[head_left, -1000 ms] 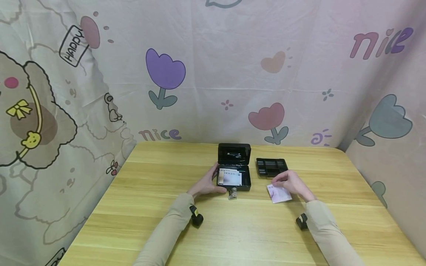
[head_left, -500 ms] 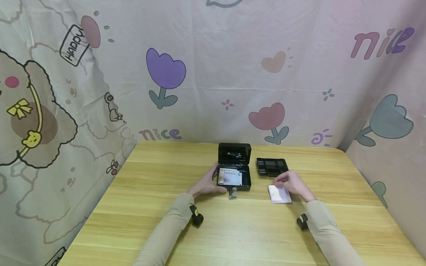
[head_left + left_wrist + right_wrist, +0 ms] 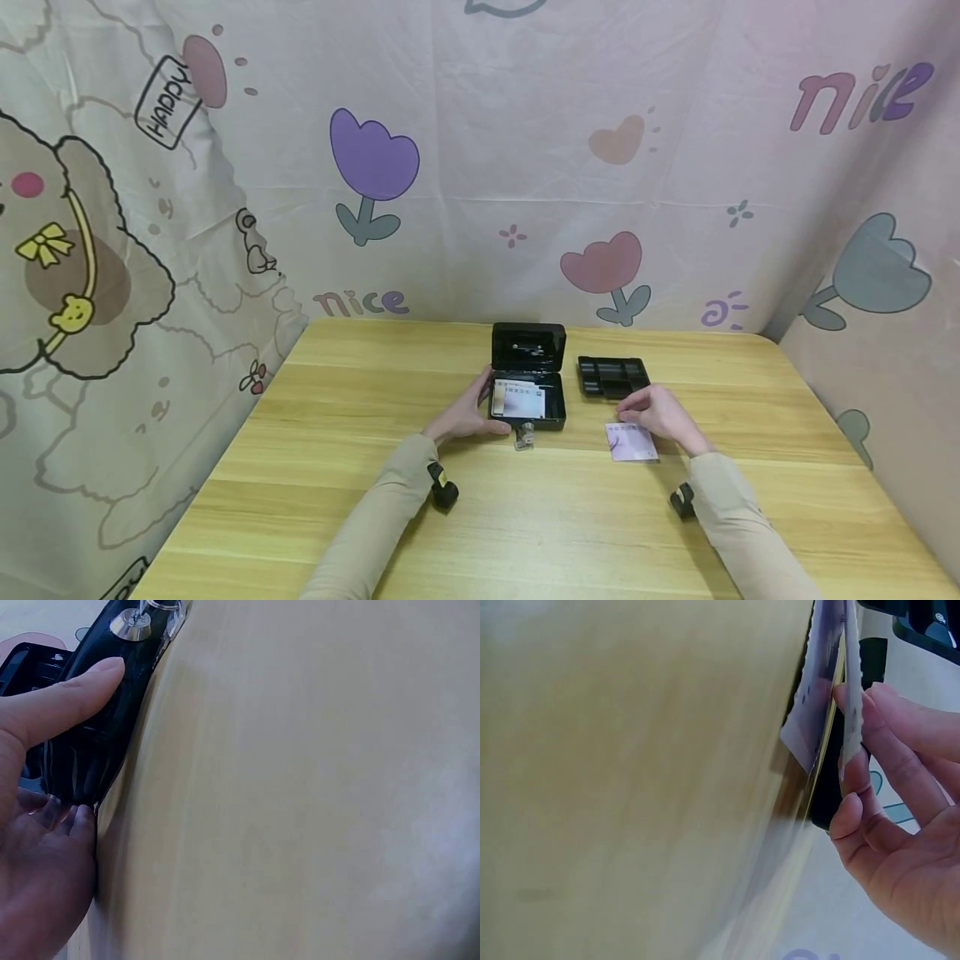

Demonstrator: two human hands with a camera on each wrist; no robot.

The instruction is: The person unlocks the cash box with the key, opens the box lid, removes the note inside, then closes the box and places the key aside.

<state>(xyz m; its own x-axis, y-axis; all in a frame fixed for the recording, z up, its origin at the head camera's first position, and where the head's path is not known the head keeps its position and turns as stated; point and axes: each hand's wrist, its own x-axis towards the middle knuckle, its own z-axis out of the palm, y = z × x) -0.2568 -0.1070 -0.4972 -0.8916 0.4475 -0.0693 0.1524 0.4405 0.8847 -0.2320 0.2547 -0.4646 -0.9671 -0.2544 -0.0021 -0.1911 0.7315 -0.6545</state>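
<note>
Surface: pale wood-grain table (image 3: 525,517) under both hands. Printed fabric backdrop (image 3: 480,183) stands beyond them and along both sides.

Left hand (image 3: 463,417): grips the front left corner of a black box (image 3: 551,424), thumb on its front wall, fingers at its side. Lid raised; pale printed papers (image 3: 522,400) lie inside. Keys (image 3: 526,437) hang at the front lock, just beside the thumb.

Right hand (image 3: 655,411): pinches a lilac paper (image 3: 632,443) by its far edge. Two leaves show in the right wrist view; cannot tell whether folded or separate. Black compartment tray (image 3: 611,367) just beyond these fingers.

Writing: "nice" on the fabric beyond left of the left hand, again high beyond the right; "HAPPY" far left. Print on papers too small to read.

Edges: far table edge just behind the box; side edges well outside both hands. Wood extends between box and lilac paper, and nearer than both hands.
</note>
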